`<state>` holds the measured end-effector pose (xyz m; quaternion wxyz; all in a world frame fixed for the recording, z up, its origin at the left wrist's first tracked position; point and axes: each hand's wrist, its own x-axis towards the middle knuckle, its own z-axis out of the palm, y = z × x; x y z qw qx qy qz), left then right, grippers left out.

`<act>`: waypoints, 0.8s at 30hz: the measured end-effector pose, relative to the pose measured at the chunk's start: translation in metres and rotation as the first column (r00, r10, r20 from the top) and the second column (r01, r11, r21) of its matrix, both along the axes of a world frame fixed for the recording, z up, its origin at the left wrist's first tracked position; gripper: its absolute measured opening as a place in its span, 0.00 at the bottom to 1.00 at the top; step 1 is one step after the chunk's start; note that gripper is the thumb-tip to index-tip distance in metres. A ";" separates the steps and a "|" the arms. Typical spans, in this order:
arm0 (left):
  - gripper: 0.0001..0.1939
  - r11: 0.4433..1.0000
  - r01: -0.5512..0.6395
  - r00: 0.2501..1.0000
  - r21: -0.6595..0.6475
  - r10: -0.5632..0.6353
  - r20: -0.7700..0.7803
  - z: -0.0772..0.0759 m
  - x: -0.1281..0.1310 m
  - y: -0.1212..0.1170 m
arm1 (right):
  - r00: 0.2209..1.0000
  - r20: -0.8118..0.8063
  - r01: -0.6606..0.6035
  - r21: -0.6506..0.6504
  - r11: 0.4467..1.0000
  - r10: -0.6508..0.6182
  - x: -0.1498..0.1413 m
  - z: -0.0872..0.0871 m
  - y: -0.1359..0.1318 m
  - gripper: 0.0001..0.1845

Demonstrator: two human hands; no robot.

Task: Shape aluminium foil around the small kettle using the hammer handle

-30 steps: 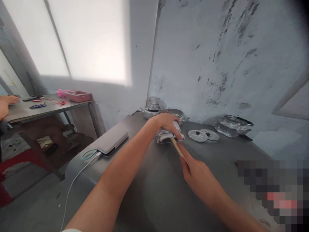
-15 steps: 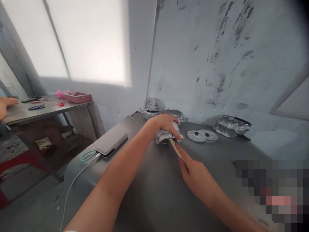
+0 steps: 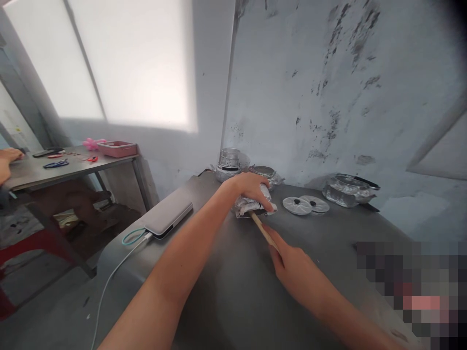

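My left hand (image 3: pixel 251 185) is closed on a foil-covered pot (image 3: pixel 245 206), which lies tilted with its dark opening towards me. A pale cloth or paper shows at its right edge, under my fingers. A slim wooden stick (image 3: pixel 263 230) is gripped in my right hand (image 3: pixel 294 260). Its far end reaches the rim of the opening, and the shape of the tip is hidden. Two round lids with black knobs, the nearer lid (image 3: pixel 295 206) overlapping the other, lie right of the pot.
Behind the pot stand a metal steamer stack (image 3: pixel 229 163) and another foil-wrapped pot (image 3: pixel 265 171). A third foil-wrapped pot (image 3: pixel 346 189) is at the right by the wall. A power bank (image 3: pixel 170 216) with a cable lies left. Another person's hand (image 3: pixel 7 160) rests at the side table (image 3: pixel 73 167).
The wooden stick's far end has shifted slightly left along the opening, and more of its length shows. My left hand and the pot have stayed nearly still.
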<state>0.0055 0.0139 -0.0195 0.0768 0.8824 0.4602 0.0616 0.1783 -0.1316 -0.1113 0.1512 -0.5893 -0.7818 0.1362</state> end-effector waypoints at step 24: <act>0.48 1.000 0.012 1.000 0.009 -0.012 -0.006 -0.002 -0.004 0.006 | 0.999 0.004 0.046 -0.014 0.999 -0.046 -0.001 0.004 -0.003 0.27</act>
